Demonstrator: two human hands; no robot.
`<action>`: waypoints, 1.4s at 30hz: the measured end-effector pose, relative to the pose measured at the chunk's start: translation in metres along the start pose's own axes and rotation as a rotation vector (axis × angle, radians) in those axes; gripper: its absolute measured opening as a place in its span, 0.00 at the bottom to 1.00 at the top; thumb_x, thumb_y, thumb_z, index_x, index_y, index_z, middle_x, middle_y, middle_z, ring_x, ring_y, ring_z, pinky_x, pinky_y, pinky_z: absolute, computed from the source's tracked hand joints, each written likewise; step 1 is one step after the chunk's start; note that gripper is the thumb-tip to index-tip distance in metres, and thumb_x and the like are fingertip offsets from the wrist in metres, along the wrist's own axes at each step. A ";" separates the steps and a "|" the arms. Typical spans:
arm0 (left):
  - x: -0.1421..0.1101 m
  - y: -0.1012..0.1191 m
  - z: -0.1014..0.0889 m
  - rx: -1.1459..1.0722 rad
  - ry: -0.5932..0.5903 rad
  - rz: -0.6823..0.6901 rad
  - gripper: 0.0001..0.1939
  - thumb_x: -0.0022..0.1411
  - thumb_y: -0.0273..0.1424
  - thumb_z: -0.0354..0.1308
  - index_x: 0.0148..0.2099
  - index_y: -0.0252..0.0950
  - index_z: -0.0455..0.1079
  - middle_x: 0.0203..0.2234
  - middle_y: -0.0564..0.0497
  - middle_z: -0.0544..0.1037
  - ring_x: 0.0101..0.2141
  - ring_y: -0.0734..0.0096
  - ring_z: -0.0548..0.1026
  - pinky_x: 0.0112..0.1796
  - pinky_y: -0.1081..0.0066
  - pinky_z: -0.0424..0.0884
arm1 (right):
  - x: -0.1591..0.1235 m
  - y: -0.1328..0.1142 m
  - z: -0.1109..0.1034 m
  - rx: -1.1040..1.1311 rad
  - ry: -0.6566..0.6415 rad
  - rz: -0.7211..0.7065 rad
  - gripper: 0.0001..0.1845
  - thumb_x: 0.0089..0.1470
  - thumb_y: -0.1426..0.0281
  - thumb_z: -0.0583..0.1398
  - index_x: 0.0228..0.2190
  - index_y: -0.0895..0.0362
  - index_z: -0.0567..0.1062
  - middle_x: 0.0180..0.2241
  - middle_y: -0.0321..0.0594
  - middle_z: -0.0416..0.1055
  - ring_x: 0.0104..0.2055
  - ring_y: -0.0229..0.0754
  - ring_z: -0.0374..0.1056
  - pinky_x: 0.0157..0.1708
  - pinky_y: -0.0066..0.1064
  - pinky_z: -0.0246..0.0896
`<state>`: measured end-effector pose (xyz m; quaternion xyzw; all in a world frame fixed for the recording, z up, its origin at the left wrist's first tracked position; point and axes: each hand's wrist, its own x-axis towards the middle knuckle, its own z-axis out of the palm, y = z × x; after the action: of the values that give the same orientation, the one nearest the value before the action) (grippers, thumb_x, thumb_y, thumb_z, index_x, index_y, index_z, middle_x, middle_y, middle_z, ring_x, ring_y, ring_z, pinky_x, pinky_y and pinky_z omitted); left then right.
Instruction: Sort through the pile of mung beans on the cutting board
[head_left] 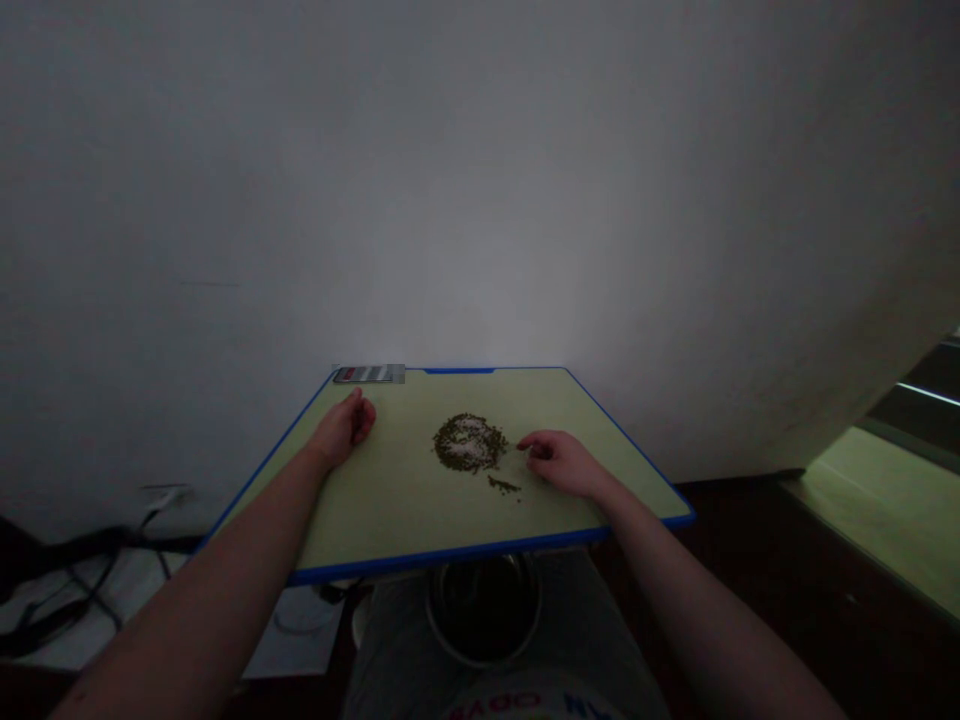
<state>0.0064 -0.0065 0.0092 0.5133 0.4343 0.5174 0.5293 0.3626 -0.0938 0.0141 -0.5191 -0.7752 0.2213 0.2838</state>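
A round pile of small green-brown grains (450, 452), which look like mung beans, lies on the pale table top (405, 510), with whitish grains mixed through its middle. A short line of loose grains (503, 485) sits just in front of it. My right hand (562, 462) is right of the pile, its index finger stretched toward the edge and its thumb apart below; I see nothing held. On the left side of the table, away from the pile, my left hand (345, 427) rests with its fingers curled in, and nothing shows in it.
A phone (364, 374) lies at the far left corner of the blue-edged table, against the wall (480, 200). Below the front edge, a round metal bowl (484, 610) rests between my legs. Dark cables (97, 590) run along the floor at left.
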 end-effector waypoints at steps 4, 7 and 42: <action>-0.001 0.001 0.001 -0.014 0.007 -0.002 0.23 0.52 0.48 0.44 0.19 0.34 0.61 0.09 0.56 0.59 0.10 0.82 0.55 0.11 0.77 0.47 | 0.001 0.005 -0.002 0.006 0.017 0.012 0.17 0.40 0.76 0.53 0.36 0.58 0.72 0.20 0.32 0.61 0.22 0.32 0.56 0.22 0.24 0.49; -0.001 0.001 0.001 -0.022 0.012 0.002 0.23 0.52 0.48 0.44 0.19 0.34 0.60 0.09 0.55 0.59 0.10 0.82 0.55 0.11 0.77 0.47 | 0.001 0.008 -0.001 0.026 -0.003 0.021 0.17 0.39 0.77 0.53 0.35 0.58 0.72 0.20 0.32 0.61 0.22 0.32 0.56 0.22 0.23 0.49; -0.002 0.003 0.003 -0.052 0.027 -0.013 0.23 0.52 0.48 0.45 0.19 0.34 0.61 0.10 0.56 0.60 0.10 0.83 0.55 0.12 0.77 0.46 | -0.020 -0.004 -0.008 0.083 -0.114 0.017 0.16 0.40 0.75 0.54 0.35 0.58 0.71 0.21 0.33 0.62 0.23 0.32 0.58 0.23 0.23 0.51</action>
<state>0.0089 -0.0094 0.0120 0.4896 0.4312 0.5319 0.5399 0.3712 -0.1135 0.0180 -0.5000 -0.7759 0.2850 0.2584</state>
